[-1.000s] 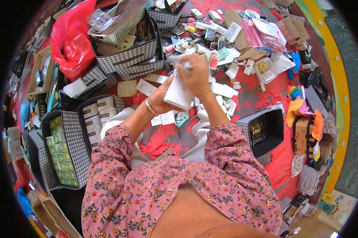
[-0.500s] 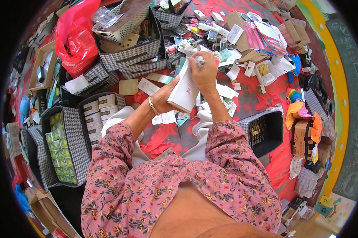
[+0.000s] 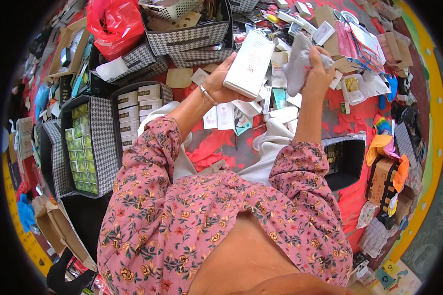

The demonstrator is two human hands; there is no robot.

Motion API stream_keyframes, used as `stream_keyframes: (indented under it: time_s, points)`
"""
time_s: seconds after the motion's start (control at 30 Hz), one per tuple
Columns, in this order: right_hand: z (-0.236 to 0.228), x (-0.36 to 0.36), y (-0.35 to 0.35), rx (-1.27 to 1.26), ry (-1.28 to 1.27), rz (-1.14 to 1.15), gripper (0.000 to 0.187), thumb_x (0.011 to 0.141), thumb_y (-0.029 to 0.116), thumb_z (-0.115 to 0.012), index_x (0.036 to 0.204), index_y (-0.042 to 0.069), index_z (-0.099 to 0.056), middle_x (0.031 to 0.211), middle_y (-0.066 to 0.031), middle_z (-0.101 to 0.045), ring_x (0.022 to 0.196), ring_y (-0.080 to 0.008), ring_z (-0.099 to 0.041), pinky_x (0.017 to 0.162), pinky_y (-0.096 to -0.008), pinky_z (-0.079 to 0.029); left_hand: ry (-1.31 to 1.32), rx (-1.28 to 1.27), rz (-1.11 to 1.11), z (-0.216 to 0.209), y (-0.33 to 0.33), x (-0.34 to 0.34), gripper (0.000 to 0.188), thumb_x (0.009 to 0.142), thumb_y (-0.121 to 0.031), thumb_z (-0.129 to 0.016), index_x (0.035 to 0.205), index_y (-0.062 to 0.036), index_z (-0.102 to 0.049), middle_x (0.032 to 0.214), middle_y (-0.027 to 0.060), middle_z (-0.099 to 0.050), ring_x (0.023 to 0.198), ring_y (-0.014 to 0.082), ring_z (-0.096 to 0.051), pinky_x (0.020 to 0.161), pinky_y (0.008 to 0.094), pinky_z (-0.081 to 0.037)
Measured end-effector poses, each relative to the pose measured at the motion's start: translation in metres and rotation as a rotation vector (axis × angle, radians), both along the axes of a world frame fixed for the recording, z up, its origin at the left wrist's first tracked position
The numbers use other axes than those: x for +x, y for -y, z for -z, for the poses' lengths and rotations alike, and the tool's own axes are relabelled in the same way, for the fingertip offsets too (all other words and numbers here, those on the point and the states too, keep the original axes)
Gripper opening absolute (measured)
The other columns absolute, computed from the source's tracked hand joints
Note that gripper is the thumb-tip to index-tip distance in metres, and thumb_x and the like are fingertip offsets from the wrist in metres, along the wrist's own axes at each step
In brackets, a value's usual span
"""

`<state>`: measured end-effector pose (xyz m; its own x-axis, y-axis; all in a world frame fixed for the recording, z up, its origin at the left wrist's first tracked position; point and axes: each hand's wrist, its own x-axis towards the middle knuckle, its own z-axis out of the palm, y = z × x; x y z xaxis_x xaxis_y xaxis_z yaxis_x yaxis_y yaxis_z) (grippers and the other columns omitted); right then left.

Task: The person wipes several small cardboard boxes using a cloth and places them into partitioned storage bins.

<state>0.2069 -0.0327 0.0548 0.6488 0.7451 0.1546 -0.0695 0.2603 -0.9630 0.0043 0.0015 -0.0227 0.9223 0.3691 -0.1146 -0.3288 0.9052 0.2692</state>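
In my left hand (image 3: pixel 220 82) lies a white oblong box (image 3: pixel 251 63), gripped along its left side and lower edge, its printed face turned up. My right hand (image 3: pixel 318 73) is to the right of the box and apart from it, its fingers closed round a crumpled grey cloth (image 3: pixel 296 66) that hangs toward the box. Below the two hands, several small white and teal boxes and cards (image 3: pixel 225 115) lie loose on the red floor covering. A silver bangle is on my left wrist.
At left stand houndstooth bins, one with green packs (image 3: pixel 82 152), another with white boxes (image 3: pixel 129 114). Farther back are a red plastic bag (image 3: pixel 114 42) and a large houndstooth bin (image 3: pixel 189 37). A black bin (image 3: pixel 348 162) and a brown carton (image 3: pixel 381 182) are at right.
My right hand, with the grey cloth, has come away from the white box and moved right. My left hand has tilted the box and shifted it. The whole view has also turned.
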Motion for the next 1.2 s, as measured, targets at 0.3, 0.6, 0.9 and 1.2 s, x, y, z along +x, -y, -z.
stream_keyframes:
  time_s: [0.3,0.6,0.9,1.2]
  points:
    - [0.027,-0.055,-0.012,0.022,0.941,-0.148,0.013,0.066,0.009,-0.063,0.078,0.007,-0.058,0.083,-0.0121,-0.054,0.084,-0.0303,-0.050,0.076,-0.0371,-0.039,-0.254,0.150,-0.033,0.001,0.012,0.004,0.052,0.090,-0.050,-0.029,0.122,-0.0119,-0.043,0.107,0.0060,-0.057,0.097,0.0195,-0.057,0.077,0.0415,-0.049]
    - [0.017,-0.040,-0.012,-0.025,0.925,-0.075,0.008,0.073,0.008,-0.060,0.078,0.002,-0.058,0.081,-0.0111,-0.057,0.076,-0.0268,-0.055,0.071,-0.0338,-0.043,-0.459,0.311,0.058,-0.003,0.016,0.010,0.051,0.089,-0.048,-0.038,0.122,-0.0095,-0.042,0.104,0.0062,-0.058,0.087,0.0147,-0.060,0.071,0.0307,-0.051]
    - [0.014,-0.064,0.016,-0.132,0.472,-0.731,0.011,0.068,0.007,-0.065,0.079,0.006,-0.063,0.080,-0.0070,-0.061,0.079,-0.0176,-0.058,0.068,-0.0275,-0.045,-0.297,0.098,-0.137,-0.007,-0.010,-0.007,0.059,0.087,-0.055,-0.030,0.124,-0.0112,-0.040,0.111,0.0087,-0.054,0.098,0.0218,-0.056,0.081,0.0412,-0.048]
    - [0.013,0.005,0.000,0.037,0.031,-0.017,0.018,0.076,-0.002,-0.056,0.093,0.002,-0.059,0.085,-0.0058,-0.058,0.071,-0.0120,-0.056,0.065,-0.0242,-0.047,0.011,-0.004,-0.057,-0.006,-0.008,-0.003,0.066,0.086,-0.058,-0.024,0.130,-0.0092,-0.035,0.118,0.0169,-0.049,0.100,0.0332,-0.054,0.081,0.0490,-0.045]
